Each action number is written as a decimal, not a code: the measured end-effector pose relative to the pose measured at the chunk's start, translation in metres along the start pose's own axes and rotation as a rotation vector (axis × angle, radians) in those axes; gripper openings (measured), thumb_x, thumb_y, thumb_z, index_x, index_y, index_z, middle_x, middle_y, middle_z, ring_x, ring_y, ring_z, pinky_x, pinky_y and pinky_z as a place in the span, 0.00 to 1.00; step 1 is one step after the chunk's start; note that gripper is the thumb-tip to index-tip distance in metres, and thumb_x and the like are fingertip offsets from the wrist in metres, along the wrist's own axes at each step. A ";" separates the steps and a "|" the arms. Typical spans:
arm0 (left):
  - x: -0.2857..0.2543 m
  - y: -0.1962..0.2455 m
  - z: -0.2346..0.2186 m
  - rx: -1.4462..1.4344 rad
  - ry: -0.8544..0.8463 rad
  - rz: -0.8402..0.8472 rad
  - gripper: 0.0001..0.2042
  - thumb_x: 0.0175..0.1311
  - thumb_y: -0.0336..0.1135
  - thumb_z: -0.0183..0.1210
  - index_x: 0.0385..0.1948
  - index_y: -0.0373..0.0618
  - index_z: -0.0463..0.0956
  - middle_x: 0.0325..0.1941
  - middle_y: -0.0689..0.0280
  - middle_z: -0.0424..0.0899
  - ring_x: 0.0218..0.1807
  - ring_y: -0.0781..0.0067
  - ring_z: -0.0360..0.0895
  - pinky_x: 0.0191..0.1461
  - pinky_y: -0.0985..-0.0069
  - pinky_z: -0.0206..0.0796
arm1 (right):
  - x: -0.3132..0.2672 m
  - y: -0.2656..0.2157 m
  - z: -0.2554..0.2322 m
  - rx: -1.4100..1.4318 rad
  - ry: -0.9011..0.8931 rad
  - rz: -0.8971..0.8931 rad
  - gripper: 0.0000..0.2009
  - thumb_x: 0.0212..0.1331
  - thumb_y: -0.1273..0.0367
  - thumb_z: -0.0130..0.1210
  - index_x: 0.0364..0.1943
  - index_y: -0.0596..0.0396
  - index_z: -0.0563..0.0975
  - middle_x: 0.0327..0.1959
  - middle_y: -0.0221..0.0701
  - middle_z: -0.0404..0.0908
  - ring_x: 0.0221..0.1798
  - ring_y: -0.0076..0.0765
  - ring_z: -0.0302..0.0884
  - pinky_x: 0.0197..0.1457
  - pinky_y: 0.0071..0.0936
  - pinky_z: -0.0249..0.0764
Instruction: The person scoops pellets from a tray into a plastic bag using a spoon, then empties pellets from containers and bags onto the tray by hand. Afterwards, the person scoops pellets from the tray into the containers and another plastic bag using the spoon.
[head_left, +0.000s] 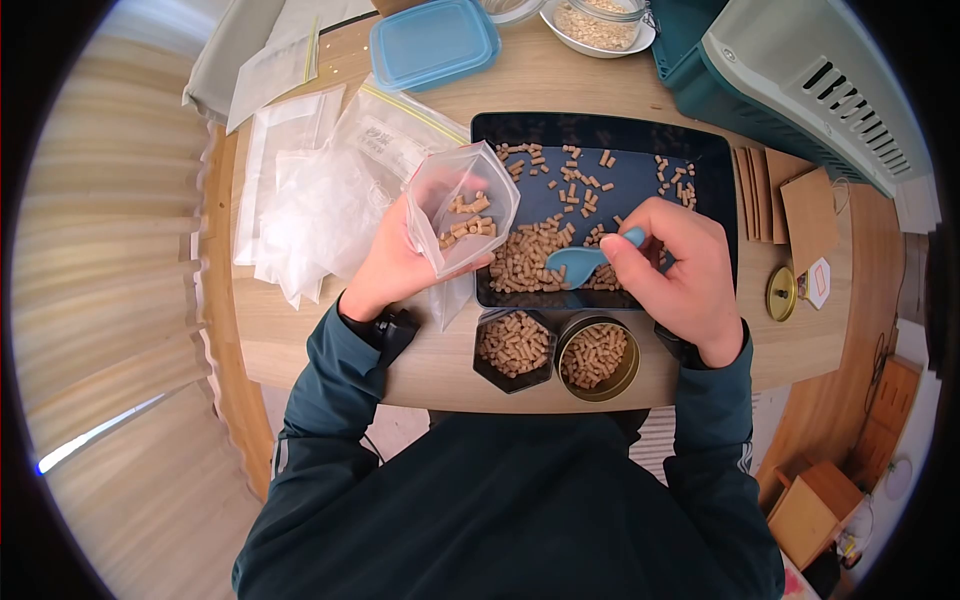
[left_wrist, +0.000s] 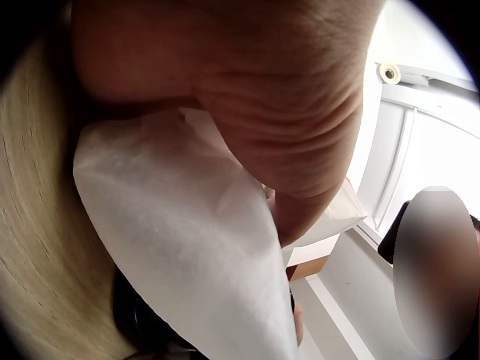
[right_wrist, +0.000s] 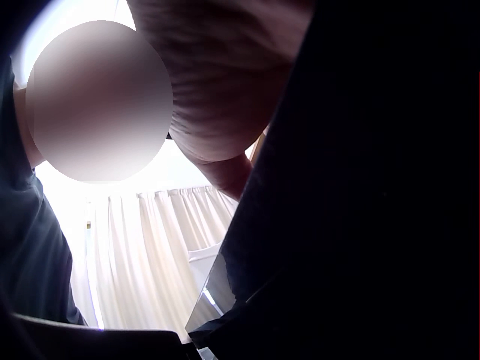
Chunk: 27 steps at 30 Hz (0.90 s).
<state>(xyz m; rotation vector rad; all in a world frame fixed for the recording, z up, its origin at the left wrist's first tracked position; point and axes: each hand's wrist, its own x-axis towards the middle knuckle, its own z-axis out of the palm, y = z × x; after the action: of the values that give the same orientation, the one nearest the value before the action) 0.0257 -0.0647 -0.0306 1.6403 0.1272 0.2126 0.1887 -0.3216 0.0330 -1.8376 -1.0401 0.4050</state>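
Observation:
My left hand (head_left: 398,250) grips a clear zip bag (head_left: 463,165), its mouth spread wide and some wood pellets (head_left: 468,228) inside. In the left wrist view the frosted bag (left_wrist: 187,232) hangs below the palm. My right hand (head_left: 682,268) pinches the handle of a blue scoop (head_left: 577,265), whose bowl is down among the pellets (head_left: 525,262) in a dark blue tray (head_left: 622,130). Pellets lie thickest at the tray's near left and scattered elsewhere. In the right wrist view, the dark tray wall fills the right side and the fingertips are hidden.
Before the tray stand a black hexagonal container (head_left: 515,350) and a round gold tin (head_left: 600,362), both holding pellets. A gold lid (head_left: 782,293) lies right. Plastic bags (head_left: 320,215) and a blue lidded box (head_left: 435,42) are left and back; a pet carrier (head_left: 800,90) stands back right.

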 end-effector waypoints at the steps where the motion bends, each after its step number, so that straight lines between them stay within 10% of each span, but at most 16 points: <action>1: 0.000 0.001 0.000 0.002 -0.005 0.005 0.36 0.51 0.20 0.77 0.64 0.44 0.71 0.66 0.65 0.77 0.67 0.72 0.76 0.72 0.69 0.70 | 0.000 -0.001 0.000 -0.005 -0.026 0.010 0.09 0.64 0.72 0.67 0.29 0.59 0.79 0.21 0.27 0.76 0.20 0.20 0.72 0.24 0.22 0.65; 15: 0.000 -0.001 0.001 -0.015 0.011 0.005 0.36 0.50 0.22 0.79 0.64 0.45 0.72 0.65 0.66 0.77 0.67 0.72 0.75 0.72 0.69 0.69 | -0.007 0.004 -0.008 0.387 0.206 0.191 0.07 0.71 0.70 0.62 0.36 0.59 0.81 0.25 0.20 0.75 0.29 0.13 0.71 0.32 0.16 0.64; 21: 0.000 -0.003 0.000 -0.040 0.006 -0.007 0.36 0.50 0.23 0.79 0.64 0.45 0.72 0.65 0.66 0.77 0.67 0.73 0.75 0.71 0.70 0.69 | -0.007 -0.002 0.005 0.444 0.432 -0.015 0.06 0.71 0.71 0.63 0.39 0.61 0.82 0.29 0.27 0.83 0.33 0.21 0.79 0.36 0.19 0.71; 24: 0.001 -0.003 0.000 -0.015 0.009 0.003 0.37 0.50 0.23 0.79 0.65 0.45 0.71 0.65 0.66 0.77 0.66 0.73 0.75 0.71 0.70 0.69 | -0.002 0.009 -0.004 0.186 0.158 -0.386 0.10 0.67 0.71 0.68 0.44 0.63 0.83 0.35 0.37 0.88 0.34 0.32 0.82 0.38 0.26 0.75; 27: 0.001 -0.001 0.001 0.034 0.007 0.038 0.37 0.51 0.24 0.79 0.66 0.45 0.71 0.65 0.66 0.78 0.66 0.73 0.76 0.71 0.70 0.69 | -0.003 0.010 -0.005 0.147 0.190 -0.374 0.10 0.66 0.72 0.68 0.45 0.64 0.83 0.34 0.36 0.88 0.33 0.31 0.81 0.37 0.25 0.74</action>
<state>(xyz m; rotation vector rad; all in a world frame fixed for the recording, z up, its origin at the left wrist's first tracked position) 0.0267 -0.0650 -0.0317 1.6770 0.1057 0.2468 0.1947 -0.3287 0.0260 -1.4794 -1.1584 0.0780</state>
